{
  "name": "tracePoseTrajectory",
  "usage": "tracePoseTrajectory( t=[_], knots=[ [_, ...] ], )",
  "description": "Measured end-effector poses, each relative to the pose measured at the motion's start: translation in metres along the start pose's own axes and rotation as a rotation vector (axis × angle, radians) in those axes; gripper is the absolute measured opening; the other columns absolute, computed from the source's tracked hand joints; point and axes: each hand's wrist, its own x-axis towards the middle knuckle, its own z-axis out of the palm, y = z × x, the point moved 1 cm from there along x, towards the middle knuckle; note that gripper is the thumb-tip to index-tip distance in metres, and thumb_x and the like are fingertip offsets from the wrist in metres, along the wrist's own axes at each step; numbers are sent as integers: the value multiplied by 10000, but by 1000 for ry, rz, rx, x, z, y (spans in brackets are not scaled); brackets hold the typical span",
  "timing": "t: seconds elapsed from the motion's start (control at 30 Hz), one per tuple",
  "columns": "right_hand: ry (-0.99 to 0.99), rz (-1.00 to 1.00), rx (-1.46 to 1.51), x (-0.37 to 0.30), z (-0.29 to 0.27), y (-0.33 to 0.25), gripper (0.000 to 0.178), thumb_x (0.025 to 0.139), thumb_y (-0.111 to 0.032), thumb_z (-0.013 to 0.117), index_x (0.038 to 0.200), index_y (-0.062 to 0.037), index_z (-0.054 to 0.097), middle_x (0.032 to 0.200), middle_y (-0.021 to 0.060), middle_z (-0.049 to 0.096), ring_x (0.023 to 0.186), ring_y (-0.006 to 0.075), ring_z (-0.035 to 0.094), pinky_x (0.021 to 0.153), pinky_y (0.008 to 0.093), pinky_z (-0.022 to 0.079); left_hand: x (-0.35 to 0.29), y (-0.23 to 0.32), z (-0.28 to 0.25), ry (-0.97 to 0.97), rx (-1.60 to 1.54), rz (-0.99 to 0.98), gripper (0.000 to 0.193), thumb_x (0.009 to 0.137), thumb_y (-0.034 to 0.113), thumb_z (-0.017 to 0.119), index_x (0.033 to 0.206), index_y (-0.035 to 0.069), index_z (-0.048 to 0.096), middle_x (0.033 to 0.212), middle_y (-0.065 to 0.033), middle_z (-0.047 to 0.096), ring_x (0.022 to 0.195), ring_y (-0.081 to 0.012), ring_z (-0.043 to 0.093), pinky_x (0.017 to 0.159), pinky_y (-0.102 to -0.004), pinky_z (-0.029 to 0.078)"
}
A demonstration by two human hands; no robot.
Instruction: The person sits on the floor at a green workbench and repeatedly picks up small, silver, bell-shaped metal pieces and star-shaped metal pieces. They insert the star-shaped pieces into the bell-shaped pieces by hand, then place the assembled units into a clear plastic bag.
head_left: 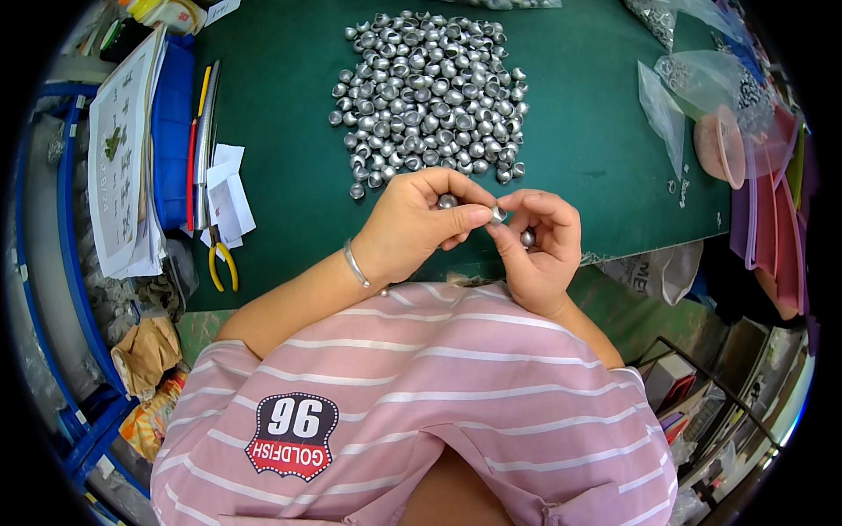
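My left hand [408, 215] and right hand [545, 241] pinch one metal bead [498, 216] between fingertips, I'd judge for fine control. Their curled palms seem to hold a second bead [447, 201] left, a third bead [528, 238] right; the bead pile [438, 92] sits handily ahead on the green table [588, 140].

And the left hand [412, 215] and right hand [545, 245] are nearly tip to tip! Left thumb [469, 216] reaches straight across, left index finger [458, 185] arched above it; right thumb [510, 244] and bent right index finger pinch opposite. Both wrists sit below the fingers, left forearm [298, 294] and right forearm [589, 331] angling inward.
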Motion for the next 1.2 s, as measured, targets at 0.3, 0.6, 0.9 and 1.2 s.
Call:
tracePoseTrajectory(
  t=[0.3, 0.6, 0.9, 1.2],
  knots=[
    [-32, -90, -187, 2, 1, -3, 444, 696, 115, 657, 1076, -49, 496, 929, 78, 586, 530, 36, 425, 445, 164, 314, -2, -2, -1, -57, -227, -78, 165, 831, 60, 630, 967, -32, 622, 789, -29, 618, 595, -46, 488, 481, -168, 381],
    [-45, -173, -213, -1, -2, 0, 467, 689, 124, 656, 1089, -45, 483, 918, 89, 606, 532, 51, 444, 439, 173, 333, -2, -6, -3, -95, -258, -97, 195, 847, 70, 613, 1011, -36, 612, 794, -33, 603, 587, -53, 483, 476, -167, 372],
    [-61, -185, -218, 0, 0, -6, 431, 695, 130, 648, 1065, -43, 509, 946, 100, 617, 569, 62, 491, 456, 178, 368, -3, -7, -5, -125, -291, -109, 205, 850, 50, 598, 1036, -36, 601, 765, -22, 583, 590, -56, 493, 475, -172, 372],
    [-296, 179, -337, 9, -2, -6, 232, 753, 2, 654, 971, -35, 585, 856, 75, 613, 621, 143, 552, 519, 254, 430, -9, 9, -42, -133, -473, 45, 267, 853, 92, 511, 1079, -45, 552, 909, -71, 534, 655, -74, 436, 465, -164, 364]
  ],
)
